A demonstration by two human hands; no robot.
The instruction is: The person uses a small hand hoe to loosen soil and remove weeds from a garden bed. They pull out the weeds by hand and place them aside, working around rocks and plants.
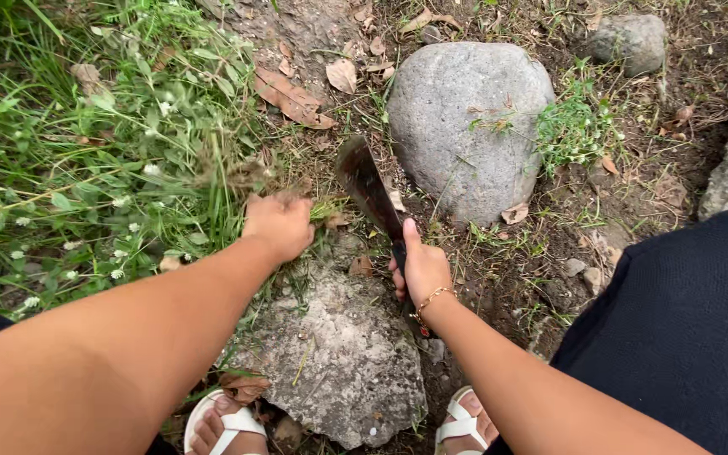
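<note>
My right hand (420, 268) grips the handle of a dark, rusty curved blade (366, 184), thumb along its back; the blade points up and left toward the grass. My left hand (277, 224) is closed around a tuft of grass and weeds (221, 173) just left of the blade tip. A thin bracelet (431, 298) circles my right wrist.
A big round grey stone (468, 126) lies right of the blade, a smaller one (629, 40) farther back. A flat rough rock (343, 358) sits under my arms. Dense grass with white flowers (77, 160) fills the left. My sandalled feet (221, 425) show below.
</note>
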